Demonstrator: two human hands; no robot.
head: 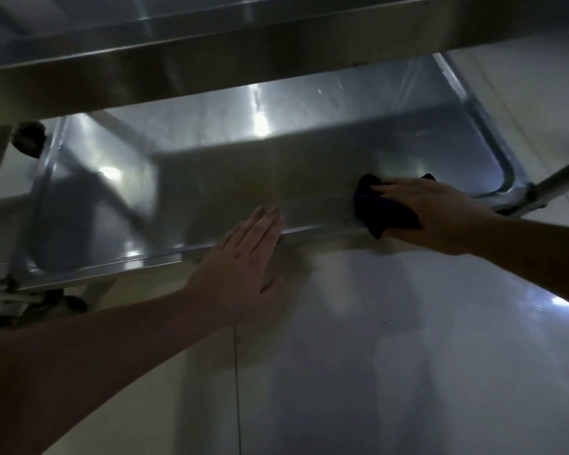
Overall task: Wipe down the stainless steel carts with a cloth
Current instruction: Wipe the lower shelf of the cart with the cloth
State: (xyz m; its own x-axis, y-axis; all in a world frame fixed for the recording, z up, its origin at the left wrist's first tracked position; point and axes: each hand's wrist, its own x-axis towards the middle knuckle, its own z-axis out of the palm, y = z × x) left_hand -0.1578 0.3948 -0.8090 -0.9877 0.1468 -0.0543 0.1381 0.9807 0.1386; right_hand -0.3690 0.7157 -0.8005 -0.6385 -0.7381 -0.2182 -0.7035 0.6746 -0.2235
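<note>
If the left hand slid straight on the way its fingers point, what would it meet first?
Likely nothing solid at first: the left hand points across the lower shelf, so the way looks free to the shelf's far wall; depth is unclear.

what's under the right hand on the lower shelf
A dark cloth lies under the right hand, pressed on the lower shelf by its front rim. The steel beneath the cloth is covered and cannot be seen.
</note>
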